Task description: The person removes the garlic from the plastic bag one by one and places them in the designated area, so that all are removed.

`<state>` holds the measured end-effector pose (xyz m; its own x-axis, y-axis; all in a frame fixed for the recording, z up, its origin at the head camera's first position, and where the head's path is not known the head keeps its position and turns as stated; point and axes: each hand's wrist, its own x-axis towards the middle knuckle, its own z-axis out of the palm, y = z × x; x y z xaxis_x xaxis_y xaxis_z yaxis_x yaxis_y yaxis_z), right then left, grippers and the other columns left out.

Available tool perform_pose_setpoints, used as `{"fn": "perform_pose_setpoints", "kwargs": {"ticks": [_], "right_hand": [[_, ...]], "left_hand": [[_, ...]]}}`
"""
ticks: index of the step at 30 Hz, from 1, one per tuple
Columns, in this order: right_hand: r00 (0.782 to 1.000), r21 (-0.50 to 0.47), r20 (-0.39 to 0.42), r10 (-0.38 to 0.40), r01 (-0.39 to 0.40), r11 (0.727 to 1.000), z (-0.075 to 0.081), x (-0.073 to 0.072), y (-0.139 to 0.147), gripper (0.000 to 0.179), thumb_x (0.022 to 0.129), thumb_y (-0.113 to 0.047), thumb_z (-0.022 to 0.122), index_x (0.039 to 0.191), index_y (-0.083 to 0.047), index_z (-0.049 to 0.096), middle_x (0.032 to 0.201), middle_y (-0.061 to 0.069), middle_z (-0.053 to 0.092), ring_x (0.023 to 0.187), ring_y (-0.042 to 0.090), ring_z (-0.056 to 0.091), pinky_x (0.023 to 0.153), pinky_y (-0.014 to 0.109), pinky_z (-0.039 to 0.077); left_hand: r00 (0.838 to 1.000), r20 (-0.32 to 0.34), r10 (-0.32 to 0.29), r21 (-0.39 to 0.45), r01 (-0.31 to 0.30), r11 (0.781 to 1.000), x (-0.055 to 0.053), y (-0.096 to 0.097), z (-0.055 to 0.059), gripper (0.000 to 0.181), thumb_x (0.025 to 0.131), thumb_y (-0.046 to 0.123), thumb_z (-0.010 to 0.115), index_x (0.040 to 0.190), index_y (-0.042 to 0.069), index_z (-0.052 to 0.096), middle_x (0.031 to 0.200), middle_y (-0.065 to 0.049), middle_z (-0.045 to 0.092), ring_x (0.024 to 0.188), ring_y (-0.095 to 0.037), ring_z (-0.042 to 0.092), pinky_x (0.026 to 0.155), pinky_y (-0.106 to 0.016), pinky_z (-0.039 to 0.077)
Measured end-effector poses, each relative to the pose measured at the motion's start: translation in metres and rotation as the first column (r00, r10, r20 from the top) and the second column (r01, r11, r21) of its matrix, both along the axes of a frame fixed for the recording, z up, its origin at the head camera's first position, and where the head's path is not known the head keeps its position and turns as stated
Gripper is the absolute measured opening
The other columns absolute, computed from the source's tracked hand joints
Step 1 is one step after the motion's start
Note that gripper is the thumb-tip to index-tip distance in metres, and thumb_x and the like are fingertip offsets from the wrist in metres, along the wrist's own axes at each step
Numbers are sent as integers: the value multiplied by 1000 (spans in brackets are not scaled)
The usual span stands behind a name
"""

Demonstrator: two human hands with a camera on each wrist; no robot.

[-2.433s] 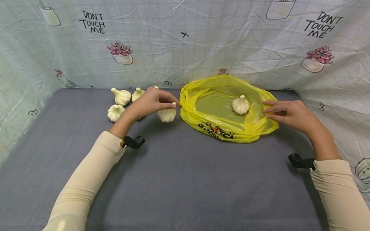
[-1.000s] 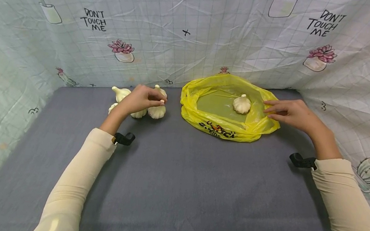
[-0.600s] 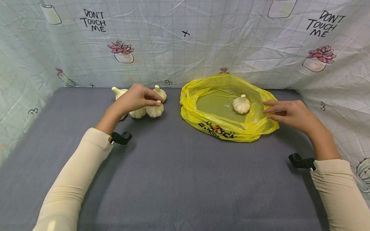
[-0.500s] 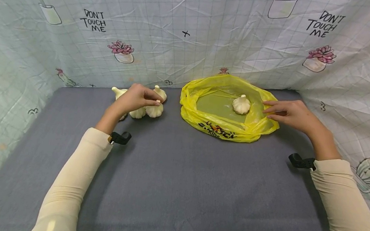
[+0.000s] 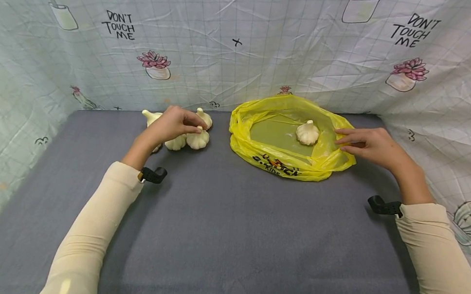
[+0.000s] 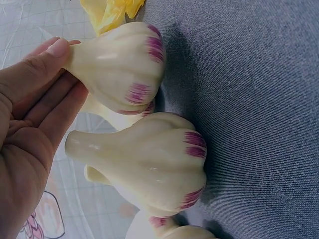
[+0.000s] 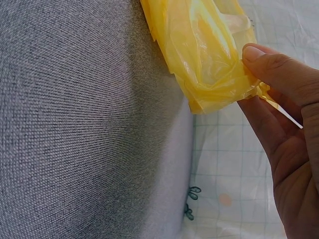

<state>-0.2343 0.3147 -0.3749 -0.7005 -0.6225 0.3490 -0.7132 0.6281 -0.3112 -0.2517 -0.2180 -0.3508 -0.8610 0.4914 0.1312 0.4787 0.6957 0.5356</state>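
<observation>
My left hand [image 5: 172, 124] pinches the stem of a garlic bulb [image 5: 197, 140] between thumb and fingers. In the left wrist view this garlic bulb [image 6: 124, 64] has purple streaks at its base, which is close to the grey cloth. Right beside it sits another bulb [image 6: 159, 164], with more partly hidden behind. My right hand [image 5: 377, 145] pinches the right rim of a yellow plastic bag [image 5: 282, 165], whose mouth is spread wide. One garlic bulb [image 5: 307, 133] lies inside the bag. In the right wrist view, thumb and fingertips grip the yellow plastic [image 7: 214, 74].
Several garlic bulbs stand clustered around my left hand, including one behind [image 5: 205, 118] and one in front [image 5: 175, 143]. Grey cloth [image 5: 242, 236] covers the table. A printed fabric curtain [image 5: 240, 35] hangs behind and along both sides.
My left hand has moved left, away from the bag, bringing the pinched garlic bulb back beside the cluster. It has hardly moved in the last half second. My right hand keeps hold of the bag.
</observation>
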Motion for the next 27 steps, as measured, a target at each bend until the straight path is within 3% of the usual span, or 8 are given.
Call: {"fn": "perform_pose_setpoints", "kwargs": {"ticks": [9,27], "right_hand": [[1000,-2,1,3,-3,1000,-1,0,0,21,85,-1,80,104,-10,82,124,13,72,55,1,46,52,16,36],[1000,5,6,7,-7,1000,-1,0,-1,21,85,0,79,104,-8,81,123,14,72,56,1,47,53,16,37]], "left_hand": [[1000,-8,-13,4,13,1000,-2,-1,-2,16,93,10,75,107,7,81,106,-8,78,95,-22,72,76,-27,54],[1000,-26,6,20,-5,1000,-2,-2,-4,14,93,10,75,105,7,81,100,-5,78,90,-19,72,72,-21,50]]}}
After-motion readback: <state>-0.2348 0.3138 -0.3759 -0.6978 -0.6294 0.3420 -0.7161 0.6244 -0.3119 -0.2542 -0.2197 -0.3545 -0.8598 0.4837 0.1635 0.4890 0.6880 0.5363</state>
